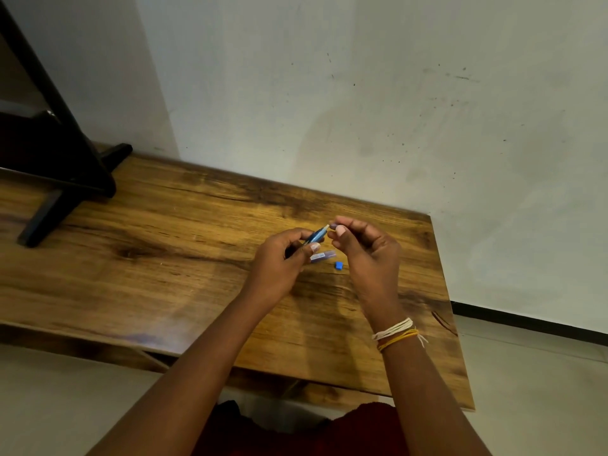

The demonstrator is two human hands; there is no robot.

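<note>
Here, left hand (pixel 283 258) grips pen (pixel 316 236); right hand (pixel 365 255) curled beside its tip.

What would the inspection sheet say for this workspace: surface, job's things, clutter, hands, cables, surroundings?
Surface: brown wood-grain tabletop, pushed against the wall.
Job's things: slim blue pen-like barrel with a pale tip, held in the air; small clear oblong case and small blue square cap lying apart on the tabletop beneath.
Clutter: black stand legs on the tabletop's far left end.
Hands: left hand grips the barrel; right hand has thumb and fingertips pinched at the pale tip, and whether they hold anything is too small to tell.
Cables: nothing seen.
Surroundings: pale scuffed wall; pale floor.
</note>
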